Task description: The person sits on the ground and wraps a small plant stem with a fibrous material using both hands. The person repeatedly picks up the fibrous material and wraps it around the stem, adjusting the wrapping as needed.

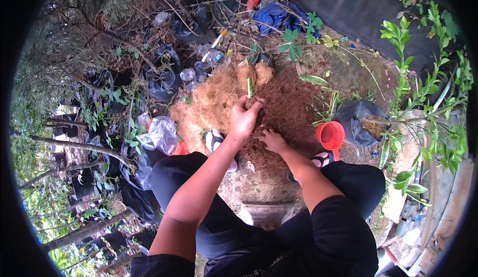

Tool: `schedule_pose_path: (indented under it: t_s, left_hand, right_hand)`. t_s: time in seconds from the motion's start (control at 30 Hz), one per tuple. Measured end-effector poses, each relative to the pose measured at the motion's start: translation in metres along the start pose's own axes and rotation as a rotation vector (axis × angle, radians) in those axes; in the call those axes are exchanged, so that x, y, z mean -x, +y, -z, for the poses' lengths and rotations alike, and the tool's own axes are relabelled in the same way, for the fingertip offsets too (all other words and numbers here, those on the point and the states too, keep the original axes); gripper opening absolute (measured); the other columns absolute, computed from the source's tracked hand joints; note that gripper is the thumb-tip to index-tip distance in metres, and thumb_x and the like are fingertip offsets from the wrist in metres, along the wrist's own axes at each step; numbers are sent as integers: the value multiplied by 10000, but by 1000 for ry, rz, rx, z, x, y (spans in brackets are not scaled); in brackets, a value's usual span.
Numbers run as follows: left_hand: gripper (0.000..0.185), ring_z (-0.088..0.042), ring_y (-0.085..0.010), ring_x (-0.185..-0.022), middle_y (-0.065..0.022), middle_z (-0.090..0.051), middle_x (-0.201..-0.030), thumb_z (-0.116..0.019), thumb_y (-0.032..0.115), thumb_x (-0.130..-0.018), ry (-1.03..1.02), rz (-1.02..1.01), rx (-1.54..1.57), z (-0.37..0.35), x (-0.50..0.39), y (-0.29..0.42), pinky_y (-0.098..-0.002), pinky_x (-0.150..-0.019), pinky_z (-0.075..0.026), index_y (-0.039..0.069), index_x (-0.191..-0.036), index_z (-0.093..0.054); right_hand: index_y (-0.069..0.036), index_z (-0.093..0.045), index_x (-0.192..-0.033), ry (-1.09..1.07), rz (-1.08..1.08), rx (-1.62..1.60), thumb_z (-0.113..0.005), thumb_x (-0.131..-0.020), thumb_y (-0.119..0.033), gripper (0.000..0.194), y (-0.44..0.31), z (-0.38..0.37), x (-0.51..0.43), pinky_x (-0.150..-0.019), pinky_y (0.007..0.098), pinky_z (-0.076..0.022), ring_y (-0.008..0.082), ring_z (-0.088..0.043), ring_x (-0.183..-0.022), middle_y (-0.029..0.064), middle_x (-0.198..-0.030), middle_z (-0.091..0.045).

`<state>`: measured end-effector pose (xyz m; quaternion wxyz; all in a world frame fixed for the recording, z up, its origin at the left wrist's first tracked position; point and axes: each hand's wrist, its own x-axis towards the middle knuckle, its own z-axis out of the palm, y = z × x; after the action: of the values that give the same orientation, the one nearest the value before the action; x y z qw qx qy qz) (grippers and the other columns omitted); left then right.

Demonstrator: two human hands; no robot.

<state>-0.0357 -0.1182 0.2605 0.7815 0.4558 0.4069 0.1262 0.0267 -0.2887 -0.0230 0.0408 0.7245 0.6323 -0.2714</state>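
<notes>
My left hand (242, 118) grips the base of a short upright leaf cutting (250, 87), green with a pale edge. A tuft of brown fibre shows at its fingertips. Lower and to the right, my right hand (274, 141) touches a heap of dark brown coconut fibre (289, 107), its fingers spread. Lighter golden coconut fibre (203, 103) is heaped to the left. Just beyond my left hand sit two fibre-wrapped balls, one on the left (245, 71) and one on the right (264, 73).
A red plastic dipper (331, 135) stands at the right, beside a black plant bag (356, 122). Cut variegated leaves (313, 79) lie beyond the fibre. Clear plastic bags (158, 133) and bottles (188, 74) litter the left. Leafy branches (403, 53) reach in from the right.
</notes>
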Motion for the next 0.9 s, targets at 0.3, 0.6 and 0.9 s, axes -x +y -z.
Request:
schedule_pose_path:
  t_s: [0.3, 0.6, 0.9]
  left_hand:
    - [153, -633, -160, -631, -39, -633, -808, -634, 172, -989, 15, -73, 58, -12, 8, 24, -326, -540, -560, 82, -1098, -577]
    - [99, -630, -170, -708, -32, -625, -859, -626, 201, -1004, -95, -123, 186, -51, 27, 48, -353, -577, -542, 135, -1040, -561]
    - [123, -676, -293, -942, -125, -656, -1088, -573, 210, -1022, -284, -169, 429, -89, 80, 50, -485, -798, -572, 125, -1106, -550]
  right_hand:
    - [-133, -604, -1372, 447, -647, -1505, -826, -787, -163, 627, 16, 69, 20, -821, 369, -572, 266, -710, -964, 142, -1135, -707]
    - [-90, -656, -1196, 388, -467, -2134, -676, -940, -325, 348, 4, 226, 107, -777, 373, -613, 200, -729, -925, 52, -1078, -740]
    - [-104, -530, -1297, 1237, -357, -1970, -753, -891, -138, 464, -32, 352, 206, -662, 427, -639, 227, -709, -879, 83, -1065, -685]
